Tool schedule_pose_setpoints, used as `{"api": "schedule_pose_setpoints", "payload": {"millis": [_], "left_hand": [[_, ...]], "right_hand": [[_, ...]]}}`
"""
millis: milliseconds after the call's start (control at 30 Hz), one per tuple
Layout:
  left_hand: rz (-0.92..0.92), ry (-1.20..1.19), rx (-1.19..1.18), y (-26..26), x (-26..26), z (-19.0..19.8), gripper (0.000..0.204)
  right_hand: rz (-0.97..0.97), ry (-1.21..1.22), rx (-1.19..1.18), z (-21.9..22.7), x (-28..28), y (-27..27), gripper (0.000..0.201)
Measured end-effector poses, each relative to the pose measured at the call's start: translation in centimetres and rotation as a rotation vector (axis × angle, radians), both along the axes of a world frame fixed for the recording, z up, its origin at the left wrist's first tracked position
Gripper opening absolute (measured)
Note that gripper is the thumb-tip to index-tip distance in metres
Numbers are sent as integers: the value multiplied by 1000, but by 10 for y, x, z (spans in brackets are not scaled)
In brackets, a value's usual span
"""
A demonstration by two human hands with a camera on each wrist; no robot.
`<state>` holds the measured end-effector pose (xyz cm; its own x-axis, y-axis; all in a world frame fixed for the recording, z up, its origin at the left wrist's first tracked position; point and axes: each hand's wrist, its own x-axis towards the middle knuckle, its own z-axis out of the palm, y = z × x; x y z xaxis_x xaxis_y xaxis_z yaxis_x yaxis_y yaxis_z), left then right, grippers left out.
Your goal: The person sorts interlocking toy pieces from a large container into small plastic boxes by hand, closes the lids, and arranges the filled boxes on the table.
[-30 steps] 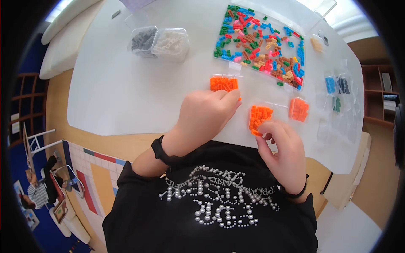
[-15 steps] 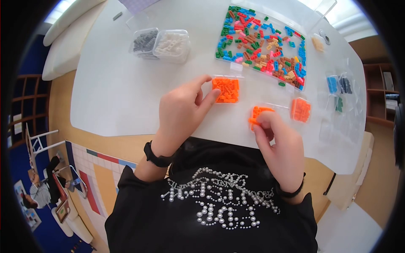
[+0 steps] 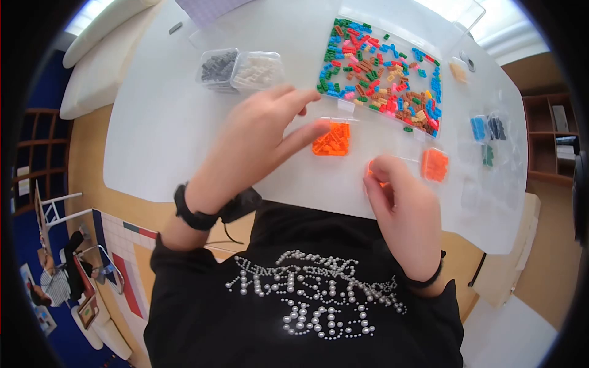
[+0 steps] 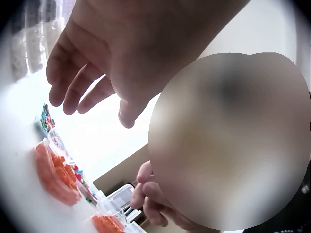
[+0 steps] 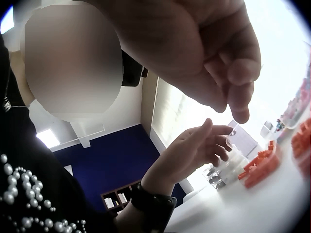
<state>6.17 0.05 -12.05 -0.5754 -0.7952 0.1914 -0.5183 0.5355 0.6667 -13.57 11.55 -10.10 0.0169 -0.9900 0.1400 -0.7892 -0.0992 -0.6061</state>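
Observation:
My left hand (image 3: 251,138) is raised over the table with its fingers loosely extended and nothing in them. Just right of its thumb stands a clear box of orange building bricks (image 3: 332,142). My right hand (image 3: 405,205) is bent over a second box of orange bricks (image 3: 370,168), covering most of it. Its thumb and fingertips are drawn close together in the right wrist view; I cannot tell whether a small brick is between them. A third box of orange bricks (image 3: 435,165) stands right of that hand.
A clear tray (image 3: 324,86) of mixed coloured bricks lies farther back. Boxes of grey bricks (image 3: 218,69) and white bricks (image 3: 259,70) stand back left. At the right are small boxes with blue bricks (image 3: 478,128), dark bricks (image 3: 497,127) and green bricks (image 3: 488,155).
My left hand has drawn back from the middle orange box, moving left and up, and its fingers have spread from a pinch. The right hand has stayed over its box.

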Motion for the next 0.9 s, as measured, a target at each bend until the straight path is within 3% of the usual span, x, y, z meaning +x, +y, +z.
{"api": "schedule_pose_setpoints", "payload": {"millis": [67, 133, 200, 300, 500, 733, 833, 900], "left_hand": [[-118, -94, -202, -17, -9, 7, 32], [-158, -132, -206, -25, -23, 6, 31], [-335, -228, -247, -28, -32, -5, 34], [-408, -253, -304, -21, -34, -19, 42], [-317, -369, -484, 5, -27, -38, 69], [-236, -528, -502, 22, -31, -44, 77], [-235, -425, -385, 23, -26, -41, 72], [-207, -234, -100, 21, -19, -36, 68]], "right_hand": [[-24, -21, 33, 7, -6, 10, 16], [-129, -115, 45, 12, -11, 16, 12], [-153, -110, 32, 11, -18, 22, 12], [-184, -128, 27, 3, -33, 32, 11], [-212, -149, 87, -8, -49, 43, 11], [-159, -189, 109, -15, -50, 40, 10], [-91, -190, 105, -14, -46, 39, 10], [-88, -192, 102, -13, -44, 38, 9]]}}
